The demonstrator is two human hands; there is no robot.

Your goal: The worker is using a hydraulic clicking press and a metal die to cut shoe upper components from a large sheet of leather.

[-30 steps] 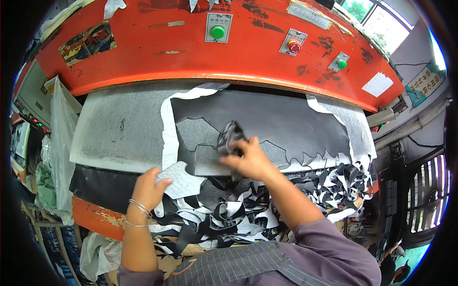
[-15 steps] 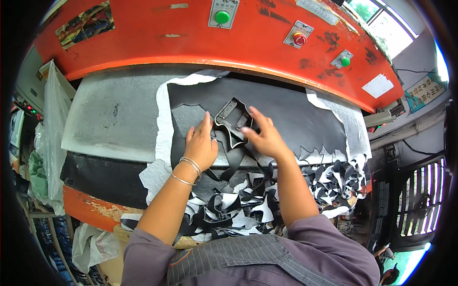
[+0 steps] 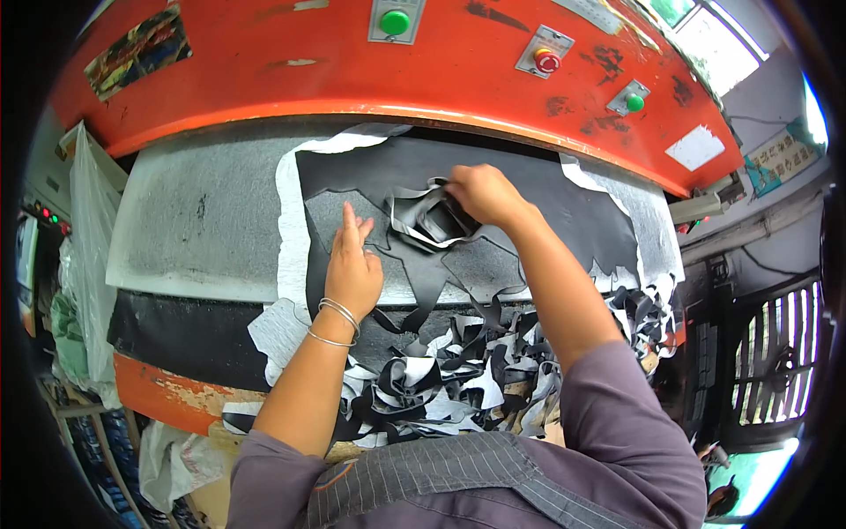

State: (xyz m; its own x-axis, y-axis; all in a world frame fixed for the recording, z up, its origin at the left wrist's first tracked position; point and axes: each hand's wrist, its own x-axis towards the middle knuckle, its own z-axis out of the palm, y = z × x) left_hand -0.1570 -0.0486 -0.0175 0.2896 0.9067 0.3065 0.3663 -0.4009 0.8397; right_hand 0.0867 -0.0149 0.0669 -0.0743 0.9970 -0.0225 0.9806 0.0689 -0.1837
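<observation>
My right hand (image 3: 483, 194) is closed on the far right rim of a metal cutting die (image 3: 407, 231), an open frame with thin walls. The die is tilted over a black leather-like sheet (image 3: 546, 212). A pale, ragged edge borders this sheet, and grey board shows through its cut-out gaps. Left of the die, my left hand (image 3: 354, 269) is held with its fingers stretched out and nothing in it. I cannot tell whether it touches the sheet. Narrow black strips (image 3: 429, 295) of the sheet hang toward the near edge.
A pile of black and white offcuts (image 3: 449, 388) lies along the near edge. Across the far side runs an orange machine beam (image 3: 291, 79) with green buttons (image 3: 395, 22) and a red button (image 3: 546, 61). The grey cutting board (image 3: 203, 212) extends left; plastic bags (image 3: 92, 212) hang beyond it.
My right hand has closed on the die's far right rim and tilted it. My left hand has moved slightly left and nearer, away from the die. The view has shifted a little.
</observation>
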